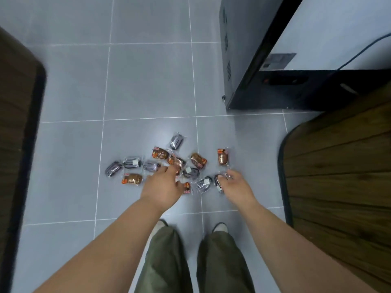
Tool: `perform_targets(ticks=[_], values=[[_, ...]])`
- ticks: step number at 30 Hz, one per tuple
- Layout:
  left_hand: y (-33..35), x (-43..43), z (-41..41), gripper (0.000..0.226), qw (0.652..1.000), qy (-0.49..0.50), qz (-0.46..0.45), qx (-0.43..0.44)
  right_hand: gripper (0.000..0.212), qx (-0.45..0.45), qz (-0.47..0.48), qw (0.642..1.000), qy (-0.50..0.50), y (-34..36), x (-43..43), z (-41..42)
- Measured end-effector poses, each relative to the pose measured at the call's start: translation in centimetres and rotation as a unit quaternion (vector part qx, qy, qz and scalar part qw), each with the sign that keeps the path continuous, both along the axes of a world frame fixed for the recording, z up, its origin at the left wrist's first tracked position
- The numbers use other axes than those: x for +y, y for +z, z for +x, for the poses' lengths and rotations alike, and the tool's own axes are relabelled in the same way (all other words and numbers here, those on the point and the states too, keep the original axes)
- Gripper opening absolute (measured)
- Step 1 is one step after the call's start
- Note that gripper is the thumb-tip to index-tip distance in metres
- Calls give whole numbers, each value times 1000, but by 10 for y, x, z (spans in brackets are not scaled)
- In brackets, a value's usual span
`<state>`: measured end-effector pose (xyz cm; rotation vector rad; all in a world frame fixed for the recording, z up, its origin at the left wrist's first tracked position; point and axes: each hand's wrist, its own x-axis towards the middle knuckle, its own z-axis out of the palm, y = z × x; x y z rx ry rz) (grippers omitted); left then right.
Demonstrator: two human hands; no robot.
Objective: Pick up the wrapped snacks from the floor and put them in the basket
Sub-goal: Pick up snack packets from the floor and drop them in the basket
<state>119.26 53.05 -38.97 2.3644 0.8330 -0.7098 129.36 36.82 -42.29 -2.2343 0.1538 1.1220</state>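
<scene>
Wrapped snacks point(160, 153) lie on the floor point(148, 81), in the lower middle of the frame. The left hand point(163, 187) reaches over them, grip apart. The right hand point(236, 183) has its grip pinched on a dark snack point(218, 182). This looks like the picking-up step. Next, lift it and find the basket, which I can't see.

Both your bare forearms reach forward and down. Your left hand point(163, 185) hangs palm-down, fingers loosely extended; your right hand point(234, 183), near it on the right, curls its fingers, grip blurred.
</scene>
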Motion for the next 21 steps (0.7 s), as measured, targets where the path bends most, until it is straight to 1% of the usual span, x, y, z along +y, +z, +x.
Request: perform_targets(ticks=[4,6,7,11,16,19,21], values=[[-78,9,0,49,999,-27,-13,31,33,26,-28,999,9,-71,9,4],[-119,13,-1,48,998,-45,-11,48,24,33,-38,999,18,-109,13,7],[-139,14,-1,48,997,-53,-11,55,25,37,-49,998,28,-127,16,7],[-216,18,-2,46,991,-100,-7,88,49,63,-75,995,33,-192,20,5],[-311,18,-6,47,979,-166,1,123,48,77,-82,993,22,-276,18,1],[-362,13,-12,50,974,-188,4,123,51,88,-95,991,25,-327,16,-1],[-396,9,-15,56,972,-201,6,118,52,92,-100,990,23,-359,15,-1]])
